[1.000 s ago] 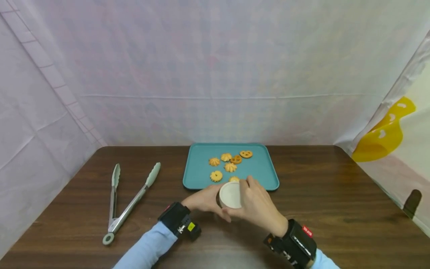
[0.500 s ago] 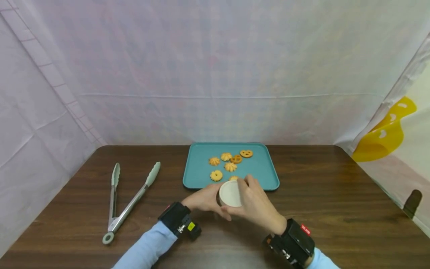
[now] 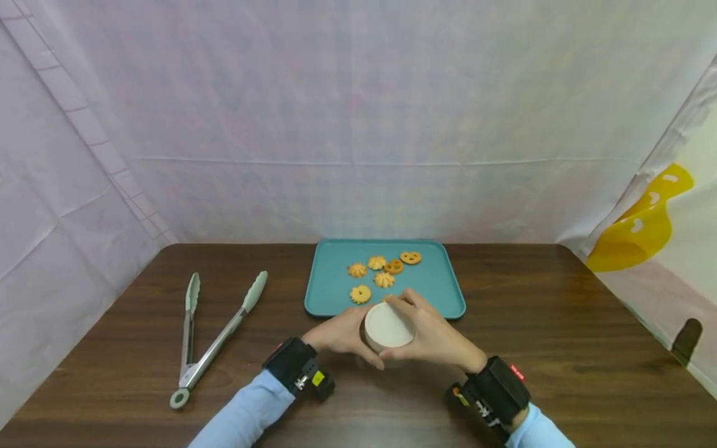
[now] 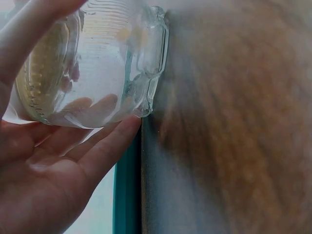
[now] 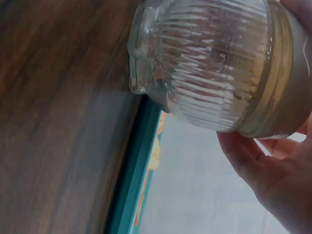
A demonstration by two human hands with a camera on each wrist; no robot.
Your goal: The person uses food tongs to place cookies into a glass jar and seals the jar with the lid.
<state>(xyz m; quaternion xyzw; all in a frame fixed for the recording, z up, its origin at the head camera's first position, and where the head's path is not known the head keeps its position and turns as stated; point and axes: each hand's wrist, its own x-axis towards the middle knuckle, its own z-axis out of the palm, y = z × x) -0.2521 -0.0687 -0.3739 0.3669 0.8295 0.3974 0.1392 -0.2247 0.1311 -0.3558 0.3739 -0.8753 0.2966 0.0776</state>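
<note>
A clear ribbed glass jar (image 5: 204, 63) stands upright at the near edge of the tray, its base down at the tabletop. On top is a round off-white lid (image 3: 388, 325), with a yellowish band at the neck in the right wrist view. My left hand (image 3: 344, 333) holds the jar's side, thumb in front and fingers behind the glass (image 4: 105, 63). From the right, my right hand (image 3: 434, 333) grips the lid's edge between thumb and fingers. Inside the jar I see no contents.
Behind the jar lies a teal tray (image 3: 330, 255) with several cookies (image 3: 384, 279) and pretzel-shaped biscuits (image 3: 411, 257). Spread metal tongs (image 3: 215, 348) with pale grey tips rest at the left of the wooden table (image 3: 560, 336). A pale cloth hangs behind the table.
My right hand has turned around the lid, its wrist shifting slightly right, and more of the lid's top shows. The left hand stays in place on the jar.
</note>
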